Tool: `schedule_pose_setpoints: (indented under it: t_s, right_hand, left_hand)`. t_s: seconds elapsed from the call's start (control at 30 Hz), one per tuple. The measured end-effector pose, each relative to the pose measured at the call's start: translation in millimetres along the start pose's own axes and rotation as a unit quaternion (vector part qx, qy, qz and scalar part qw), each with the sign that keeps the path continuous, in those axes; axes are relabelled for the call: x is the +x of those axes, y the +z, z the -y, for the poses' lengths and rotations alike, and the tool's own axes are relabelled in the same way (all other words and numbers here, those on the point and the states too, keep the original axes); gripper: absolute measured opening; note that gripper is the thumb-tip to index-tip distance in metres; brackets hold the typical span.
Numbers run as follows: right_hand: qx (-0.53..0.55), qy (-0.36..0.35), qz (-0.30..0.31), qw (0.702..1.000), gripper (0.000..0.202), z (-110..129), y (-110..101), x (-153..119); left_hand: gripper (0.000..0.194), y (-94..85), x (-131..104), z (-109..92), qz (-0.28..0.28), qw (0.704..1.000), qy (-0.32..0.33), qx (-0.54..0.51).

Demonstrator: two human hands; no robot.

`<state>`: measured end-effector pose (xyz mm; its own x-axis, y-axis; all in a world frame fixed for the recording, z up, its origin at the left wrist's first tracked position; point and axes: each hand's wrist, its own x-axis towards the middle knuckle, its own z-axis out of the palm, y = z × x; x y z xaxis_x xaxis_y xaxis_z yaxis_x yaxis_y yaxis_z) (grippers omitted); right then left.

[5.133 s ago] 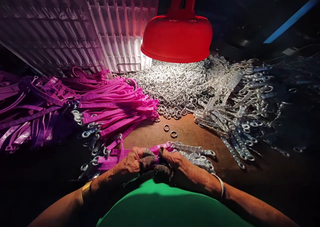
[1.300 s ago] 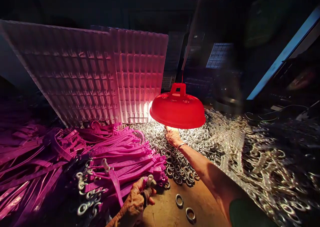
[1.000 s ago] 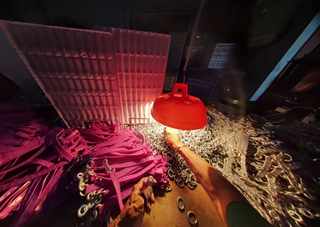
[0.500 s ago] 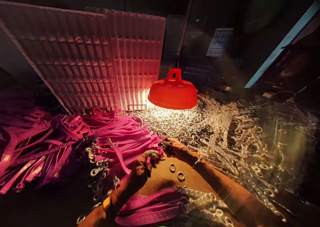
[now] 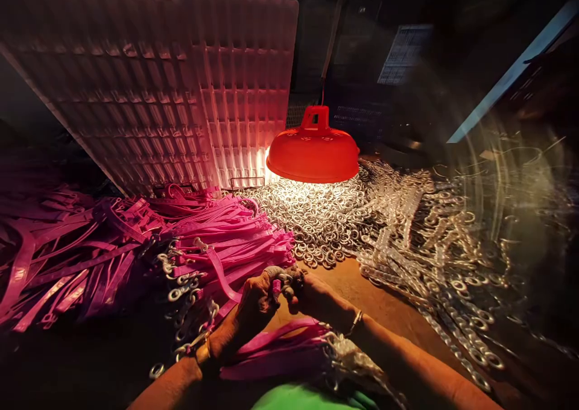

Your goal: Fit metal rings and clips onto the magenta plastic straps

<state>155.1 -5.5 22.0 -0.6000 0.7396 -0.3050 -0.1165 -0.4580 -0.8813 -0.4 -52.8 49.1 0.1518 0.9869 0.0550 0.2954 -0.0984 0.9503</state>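
Observation:
My left hand [image 5: 259, 294] is closed around the end of a pink strap [image 5: 276, 286], of which only a short piece shows. Right against it is my right hand [image 5: 301, 284], its fingers bent and pressed together. Between the two hands, metal ring-like hardware [image 5: 284, 278] catches the light; which hand grips it is hard to make out. Dark finger coverings show on both hands. Just below lies a bundle of pink straps [image 5: 275, 353] joined to metal chains [image 5: 350, 356].
A heap of metal rings [image 5: 316, 229] lies under a red hanging lamp [image 5: 312, 154]. Chains [image 5: 434, 259] are piled at right. More pink straps [image 5: 235, 235] and purple-looking straps [image 5: 90, 265] fill the left. A ribbed plastic panel [image 5: 149, 90] leans behind. Something green [image 5: 303, 398] shows at the bottom edge.
My right hand has come back from the edge of the ring heap to meet my left hand. The view has tilted slightly downward, and the loose rings near the hands no longer show.

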Motion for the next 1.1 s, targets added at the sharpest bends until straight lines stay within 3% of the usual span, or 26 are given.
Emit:
schedule_pose_setpoints:
  t_s: [0.1, 0.27, 0.37, 0.47, 0.53, 0.7, 0.8, 0.87, 0.93, 0.97, 1.1]
  right_hand:
    - [-0.012, -0.048, -0.047, 0.998, 0.033, -8.1, 3.0, -1.0]
    - [-0.152, -0.066, -0.115, 0.979, 0.022, -23.1, -4.2, 0.7]
    - [-0.189, -0.061, -0.110, 0.974, 0.014, -24.2, -8.4, 4.4]
    - [-0.261, -0.094, -0.098, 0.956, 0.009, -21.3, -10.1, 10.2]
    - [-0.337, -0.152, -0.120, 0.921, 0.011, -21.1, -11.4, 15.5]
    - [-0.470, -0.316, -0.172, 0.806, 0.024, -30.7, -18.3, 29.1]
    - [-0.524, -0.355, -0.175, 0.755, 0.027, -36.6, -19.7, 32.4]
    - [-0.547, -0.363, -0.165, 0.736, 0.028, -38.6, -17.3, 31.0]
    - [-0.549, -0.364, -0.128, 0.741, 0.029, -38.4, -13.1, 27.5]
    - [-0.532, -0.361, -0.100, 0.759, 0.028, -37.0, -10.8, 25.4]
    - [-0.271, -0.288, -0.052, 0.917, 0.011, -19.2, -5.6, 21.5]
  left_hand:
    - [0.017, 5.8, 6.9, 7.9, -0.027, 1.000, 0.001, -0.007]
    - [0.005, 9.1, 13.6, 15.0, -0.022, 0.996, -0.082, 0.004]
    - [0.009, 9.7, 17.3, 26.9, -0.007, 0.992, -0.121, 0.024]
    - [0.005, 8.9, 23.0, 43.4, 0.019, 0.987, -0.152, -0.046]
    - [0.005, 7.5, 28.0, 52.1, 0.032, 0.982, -0.157, -0.100]
    - [0.027, 4.5, 39.5, 55.4, 0.036, 0.960, -0.172, -0.220]
    - [0.030, 2.9, 38.8, 50.1, 0.037, 0.946, -0.212, -0.244]
    - [0.029, 1.6, 34.6, 46.8, 0.044, 0.937, -0.248, -0.241]
    - [0.029, 0.2, 29.1, 45.0, 0.048, 0.931, -0.272, -0.239]
    - [0.029, -0.6, 26.6, 44.6, 0.048, 0.930, -0.278, -0.236]
    - [0.025, -2.6, 21.8, 42.3, 0.035, 0.943, -0.261, -0.204]
